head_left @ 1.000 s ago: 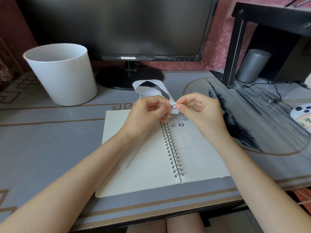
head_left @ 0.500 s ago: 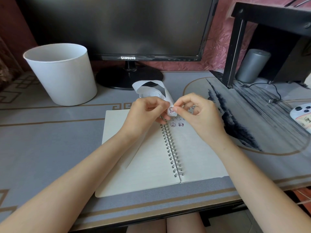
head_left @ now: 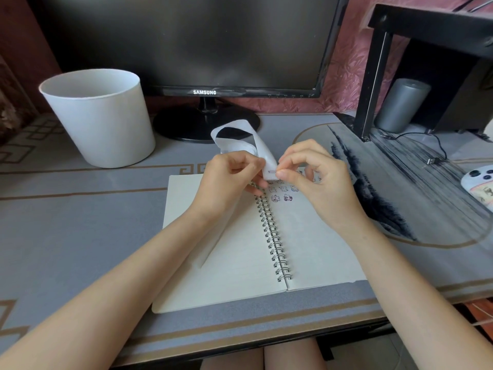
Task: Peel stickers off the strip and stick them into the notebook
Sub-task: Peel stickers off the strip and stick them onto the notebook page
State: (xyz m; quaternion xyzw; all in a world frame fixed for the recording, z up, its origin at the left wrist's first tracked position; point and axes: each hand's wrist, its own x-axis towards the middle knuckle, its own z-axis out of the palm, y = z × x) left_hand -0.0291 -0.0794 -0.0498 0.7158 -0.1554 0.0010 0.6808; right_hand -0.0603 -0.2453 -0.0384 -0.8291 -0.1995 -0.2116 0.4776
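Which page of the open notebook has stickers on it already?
The right page: small stickers sit near its top; the left page shows none.

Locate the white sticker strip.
Head view, centre: the curled white paper sticker strip is pinched between left hand and right hand, above the open spiral notebook.

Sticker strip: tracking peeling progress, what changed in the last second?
The right hand edged left and down, its thumb and forefinger pinching the sticker at the end of the curled white paper strip; that sticker, face-on earlier, now shows as a thin line. The left hand keeps gripping the strip; the open spiral-bound notebook stayed put.
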